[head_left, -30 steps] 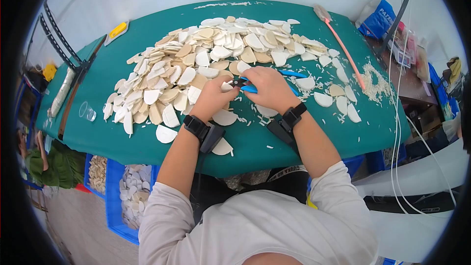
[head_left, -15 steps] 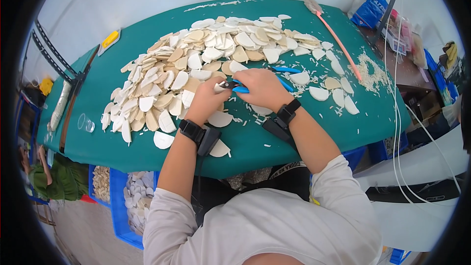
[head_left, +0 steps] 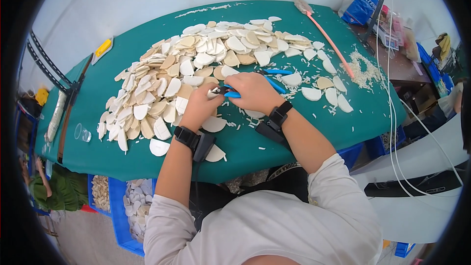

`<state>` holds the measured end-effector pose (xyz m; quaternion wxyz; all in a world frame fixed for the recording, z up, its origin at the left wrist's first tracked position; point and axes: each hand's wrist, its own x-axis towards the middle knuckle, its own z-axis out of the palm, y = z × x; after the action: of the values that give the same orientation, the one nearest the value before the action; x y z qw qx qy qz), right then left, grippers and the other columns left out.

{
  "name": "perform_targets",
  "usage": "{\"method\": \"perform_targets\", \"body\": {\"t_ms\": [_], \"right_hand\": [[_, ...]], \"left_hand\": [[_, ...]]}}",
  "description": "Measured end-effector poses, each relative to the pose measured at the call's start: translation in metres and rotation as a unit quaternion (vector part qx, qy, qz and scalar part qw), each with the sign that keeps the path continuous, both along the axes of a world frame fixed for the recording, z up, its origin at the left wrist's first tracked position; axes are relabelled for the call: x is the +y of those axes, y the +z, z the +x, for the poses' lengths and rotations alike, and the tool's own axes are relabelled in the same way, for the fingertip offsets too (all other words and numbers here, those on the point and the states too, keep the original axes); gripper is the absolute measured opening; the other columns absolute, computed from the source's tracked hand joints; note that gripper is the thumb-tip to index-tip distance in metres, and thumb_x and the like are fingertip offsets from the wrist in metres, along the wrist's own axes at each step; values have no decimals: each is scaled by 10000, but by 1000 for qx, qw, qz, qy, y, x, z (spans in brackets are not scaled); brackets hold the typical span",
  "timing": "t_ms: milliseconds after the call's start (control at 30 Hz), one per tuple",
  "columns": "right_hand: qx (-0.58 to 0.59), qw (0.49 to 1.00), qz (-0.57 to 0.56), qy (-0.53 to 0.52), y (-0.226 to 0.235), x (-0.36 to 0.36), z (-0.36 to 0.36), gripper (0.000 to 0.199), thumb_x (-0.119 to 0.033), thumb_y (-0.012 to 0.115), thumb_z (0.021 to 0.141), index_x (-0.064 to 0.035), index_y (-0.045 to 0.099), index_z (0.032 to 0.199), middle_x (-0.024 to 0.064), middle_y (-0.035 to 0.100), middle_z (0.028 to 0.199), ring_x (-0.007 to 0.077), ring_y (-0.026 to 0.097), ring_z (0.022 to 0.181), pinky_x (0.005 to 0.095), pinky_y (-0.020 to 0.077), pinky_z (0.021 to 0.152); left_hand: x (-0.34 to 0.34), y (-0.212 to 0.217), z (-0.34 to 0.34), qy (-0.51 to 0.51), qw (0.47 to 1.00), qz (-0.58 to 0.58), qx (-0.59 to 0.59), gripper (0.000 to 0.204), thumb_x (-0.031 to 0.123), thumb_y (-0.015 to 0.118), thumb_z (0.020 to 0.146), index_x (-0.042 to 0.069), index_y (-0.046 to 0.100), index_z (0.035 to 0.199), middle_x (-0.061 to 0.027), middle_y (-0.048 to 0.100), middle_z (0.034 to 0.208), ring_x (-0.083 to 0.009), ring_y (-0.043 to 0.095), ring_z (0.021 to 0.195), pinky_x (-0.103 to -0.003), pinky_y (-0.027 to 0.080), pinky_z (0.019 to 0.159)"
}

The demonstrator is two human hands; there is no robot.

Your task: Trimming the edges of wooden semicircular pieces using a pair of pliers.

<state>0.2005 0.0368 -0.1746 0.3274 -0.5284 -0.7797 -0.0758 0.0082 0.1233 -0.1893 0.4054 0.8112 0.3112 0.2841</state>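
My left hand is closed on a small white piece, mostly hidden by my fingers. My right hand grips blue-handled nippers. Their dark jaws meet the white piece between my two hands, and the blue handle ends stick out beyond my right hand. Just past my hands spreads a big pile of flat half-round pieces, white and beige. Short white offcuts lie scattered around the nippers, among several loose half-rounds to the right.
A green-covered table carries everything. A pink-handled brush lies by a heap of offcuts at the right. A clear cup lies at the left. Blue bins of pieces stand below. White cables hang at the right.
The whole view has shifted slightly. Both hands remain together, with the nippers' jaws still at the white piece; the pile looks the same.
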Motion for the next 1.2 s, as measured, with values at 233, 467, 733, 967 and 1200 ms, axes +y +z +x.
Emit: {"method": "perform_targets", "body": {"t_ms": [233, 467, 733, 967, 1200], "right_hand": [[-3, 1000, 3, -1, 1, 0, -1, 229, -181, 721, 810, -87, 605, 984, 89, 665, 868, 302, 667, 836, 438, 522, 697], [-33, 998, -24, -44, -2, 3, -6, 209, -180, 725, 823, -80, 594, 953, 107, 654, 794, 316, 675, 783, 438, 522, 657], [-16, 998, 37, -41, -6, 6, -4, 202, -142, 715, 804, -65, 584, 938, 108, 652, 791, 325, 670, 780, 437, 524, 650], [-20, 999, 36, -25, -8, 3, 8, 233, -166, 744, 781, -87, 598, 944, 83, 655, 817, 309, 674, 812, 440, 527, 687], [-43, 998, 48, -21, -7, 3, 3, 275, -199, 773, 790, -91, 596, 971, 72, 656, 834, 292, 683, 833, 433, 538, 663]], "left_hand": [[0, -3, 0, -6, 997, -62, -47, 365, 138, 730, 842, -26, 660, 1160, -119, 720, 846, -165, 708, 760, -291, 541, 671], [-6, 8, -2, 10, 994, -101, -36, 339, 132, 716, 840, -35, 659, 1129, -109, 708, 808, -152, 687, 720, -289, 534, 652], [2, -3, 1, 20, 998, -38, -45, 267, 120, 710, 844, -36, 671, 1057, -84, 697, 782, -136, 678, 702, -283, 525, 640], [-4, 0, 5, 23, 996, -58, -68, 179, 114, 709, 870, -8, 673, 994, -45, 677, 757, -101, 620, 671, -250, 478, 603], [-1, -1, 2, 37, 995, -66, -63, 178, 108, 701, 873, 4, 669, 1015, -27, 668, 753, -89, 615, 672, -243, 472, 593]]}}
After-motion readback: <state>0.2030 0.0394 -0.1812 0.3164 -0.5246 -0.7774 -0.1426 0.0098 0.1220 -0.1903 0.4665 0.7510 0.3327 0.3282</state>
